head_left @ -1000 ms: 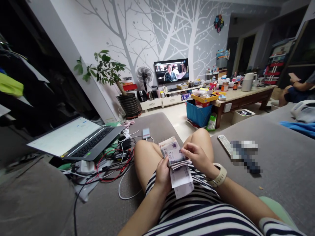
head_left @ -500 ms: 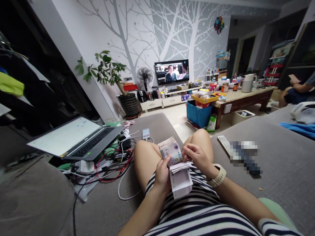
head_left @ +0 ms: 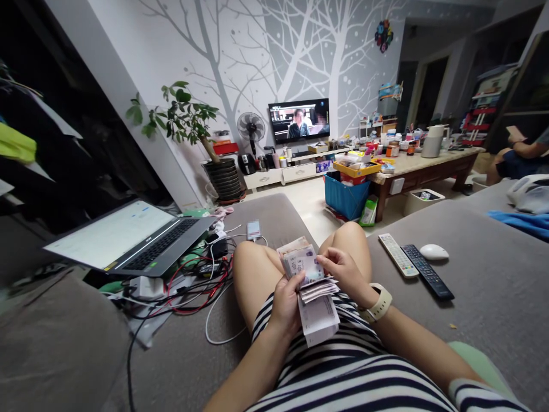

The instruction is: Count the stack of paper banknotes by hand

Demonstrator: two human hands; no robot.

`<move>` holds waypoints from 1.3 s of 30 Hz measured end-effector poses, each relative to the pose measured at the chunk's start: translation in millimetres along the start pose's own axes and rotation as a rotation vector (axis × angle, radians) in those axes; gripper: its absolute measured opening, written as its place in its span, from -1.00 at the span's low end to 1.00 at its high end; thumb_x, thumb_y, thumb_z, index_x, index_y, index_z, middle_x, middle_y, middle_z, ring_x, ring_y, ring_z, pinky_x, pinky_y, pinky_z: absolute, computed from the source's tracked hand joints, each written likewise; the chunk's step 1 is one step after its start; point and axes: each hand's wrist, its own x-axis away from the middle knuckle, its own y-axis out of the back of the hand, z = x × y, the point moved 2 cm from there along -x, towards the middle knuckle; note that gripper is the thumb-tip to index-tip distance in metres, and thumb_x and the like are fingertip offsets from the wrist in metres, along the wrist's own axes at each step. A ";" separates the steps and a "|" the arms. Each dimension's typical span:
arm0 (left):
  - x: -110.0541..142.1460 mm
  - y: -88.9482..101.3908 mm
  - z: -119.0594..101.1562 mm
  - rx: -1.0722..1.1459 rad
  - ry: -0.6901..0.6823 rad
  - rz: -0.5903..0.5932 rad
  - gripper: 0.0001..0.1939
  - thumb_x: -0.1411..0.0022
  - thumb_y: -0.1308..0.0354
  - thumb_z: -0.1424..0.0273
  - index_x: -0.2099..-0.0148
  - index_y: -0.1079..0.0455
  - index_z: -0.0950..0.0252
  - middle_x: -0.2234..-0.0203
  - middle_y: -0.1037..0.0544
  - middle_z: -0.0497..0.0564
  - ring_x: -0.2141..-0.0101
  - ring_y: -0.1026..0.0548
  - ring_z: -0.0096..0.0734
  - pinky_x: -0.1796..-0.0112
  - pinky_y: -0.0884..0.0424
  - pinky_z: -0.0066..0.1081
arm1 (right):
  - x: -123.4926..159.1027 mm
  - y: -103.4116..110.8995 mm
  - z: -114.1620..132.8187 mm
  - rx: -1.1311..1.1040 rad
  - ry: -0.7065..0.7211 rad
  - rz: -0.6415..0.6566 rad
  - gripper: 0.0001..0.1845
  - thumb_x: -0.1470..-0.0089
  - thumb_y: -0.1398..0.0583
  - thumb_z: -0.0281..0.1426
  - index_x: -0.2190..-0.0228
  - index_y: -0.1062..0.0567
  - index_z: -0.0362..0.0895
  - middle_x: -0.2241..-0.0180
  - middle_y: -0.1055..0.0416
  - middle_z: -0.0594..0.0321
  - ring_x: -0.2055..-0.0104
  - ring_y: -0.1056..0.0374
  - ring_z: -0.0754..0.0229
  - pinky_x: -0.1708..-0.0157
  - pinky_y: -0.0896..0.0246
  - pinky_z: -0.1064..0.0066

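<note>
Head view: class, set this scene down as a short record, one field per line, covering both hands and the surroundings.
Left hand: grips a stack of banknotes
Right hand: fingers at the upper notes' edge; a pinch cannot be told for certain
Right wrist: pale watch strap
Banknotes: above the lap, some hanging down
Left side: open laptop, tangled cables
Right side: pale remote, black remote, white mouse
Background: television, fan, potted plant
</note>
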 end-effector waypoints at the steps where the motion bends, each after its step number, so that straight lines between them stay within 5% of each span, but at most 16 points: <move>1: 0.2 -0.7 -0.3 0.010 0.012 -0.012 -0.61 0.01 -0.27 0.43 0.08 -0.46 0.42 0.35 -0.63 0.15 0.26 -0.59 -0.08 0.16 -0.48 -0.19 | -0.1 0.5 -0.3 0.013 0.010 -0.003 -0.54 0.00 -0.23 -0.01 0.57 -0.30 -0.13 0.63 -0.26 0.35 0.55 -0.15 0.29 0.53 -0.01 0.44; 10: -1.8 -1.8 -2.4 0.079 0.010 -0.074 -0.68 -0.14 -0.17 0.36 0.10 -0.48 0.45 0.30 -0.63 0.17 0.23 -0.59 -0.13 0.15 -0.49 -0.23 | 6.5 -0.7 13.8 -0.011 0.095 0.029 -0.59 -0.05 -0.24 -0.09 0.56 -0.31 -0.13 0.60 -0.20 0.36 0.51 -0.09 0.29 0.51 0.02 0.44; 23: -5.3 2.3 -2.2 0.015 -0.051 -0.078 -0.79 -0.01 -0.20 0.41 0.28 -0.50 0.42 0.37 -0.63 0.12 0.21 -0.58 -0.14 0.15 -0.47 -0.28 | 8.7 -3.6 16.1 -0.104 0.088 0.096 -0.69 -0.05 -0.24 -0.14 0.43 -0.42 -0.14 0.52 -0.31 0.32 0.47 -0.17 0.27 0.48 -0.04 0.44; 39: -6.1 3.5 -0.9 0.025 -0.033 -0.055 -0.75 -0.01 -0.19 0.41 0.22 -0.48 0.42 0.34 -0.63 0.12 0.23 -0.59 -0.16 0.14 -0.46 -0.28 | 10.6 -3.4 21.9 -0.102 0.077 0.068 -0.60 -0.05 -0.22 -0.05 0.52 -0.36 -0.14 0.58 -0.23 0.35 0.52 -0.10 0.30 0.51 -0.01 0.44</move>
